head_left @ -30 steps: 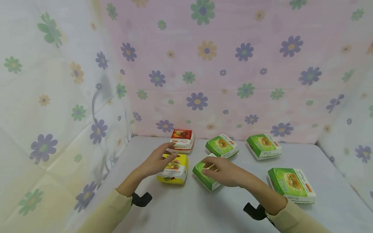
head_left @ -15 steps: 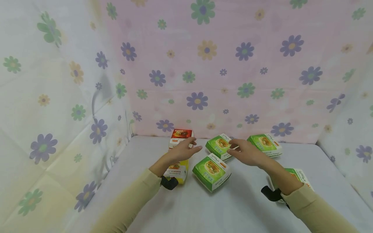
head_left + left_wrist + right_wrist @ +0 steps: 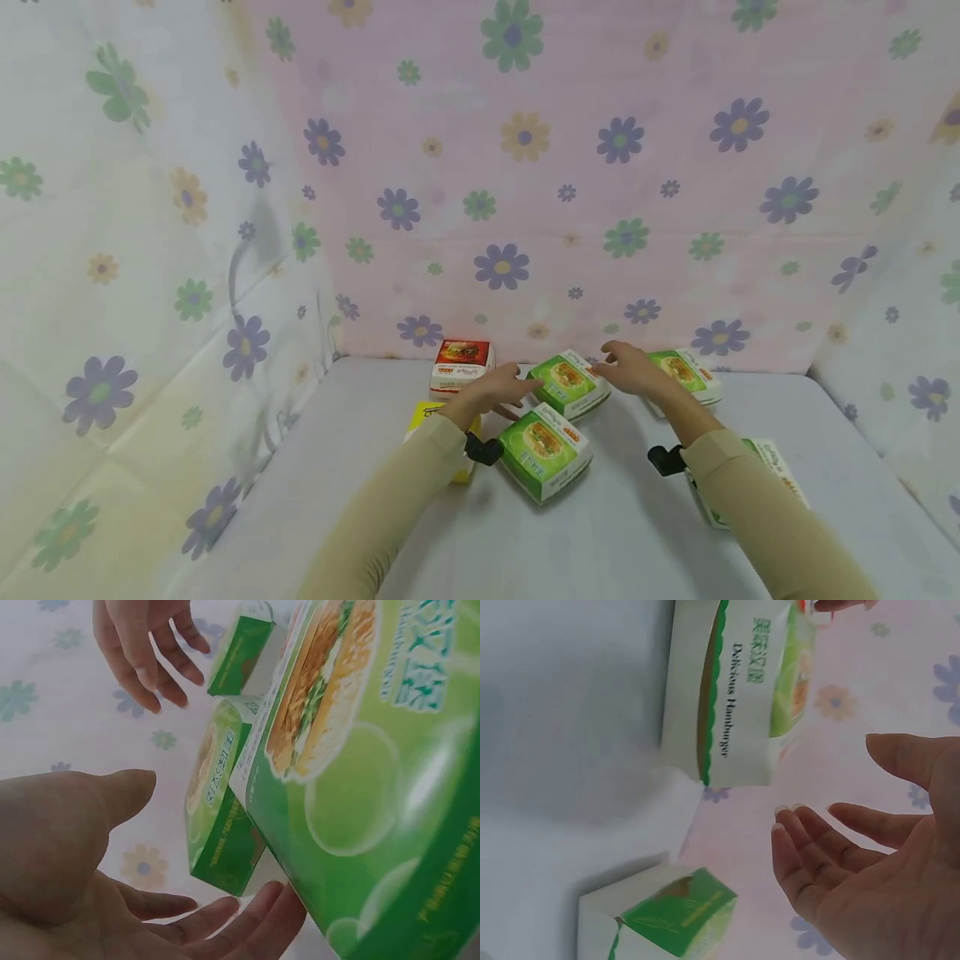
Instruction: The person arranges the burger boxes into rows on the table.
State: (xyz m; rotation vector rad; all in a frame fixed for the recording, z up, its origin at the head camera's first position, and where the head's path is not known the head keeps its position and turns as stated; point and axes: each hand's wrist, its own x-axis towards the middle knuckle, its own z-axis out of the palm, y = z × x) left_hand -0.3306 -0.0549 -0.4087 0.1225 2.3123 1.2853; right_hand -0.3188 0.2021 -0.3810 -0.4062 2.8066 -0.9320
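Now both hands flank the same green burger box (image 3: 567, 383), which sits on the grey tabletop (image 3: 615, 533) near the back wall, in the middle of the far row. The left hand (image 3: 501, 388) lies just to its left with fingers straight and spread, the fingertips beside the box's left edge; whether they touch it cannot be told. The right hand (image 3: 632, 370) hovers just to the box's right, fingers relaxed and parted, holding nothing. From the left wrist camera the open left palm (image 3: 67, 862) faces the box (image 3: 221, 802), with the right hand (image 3: 146, 641) beyond it.

A second green burger box (image 3: 544, 450) lies nearer the person, just in front of the first. A red burger box (image 3: 461, 363) stands at the far left, and a yellow burger box (image 3: 422, 414) is mostly hidden behind the left sleeve. Another green box (image 3: 690, 375) sits behind the right hand, and a fourth (image 3: 776, 475) is partly covered by the right forearm.
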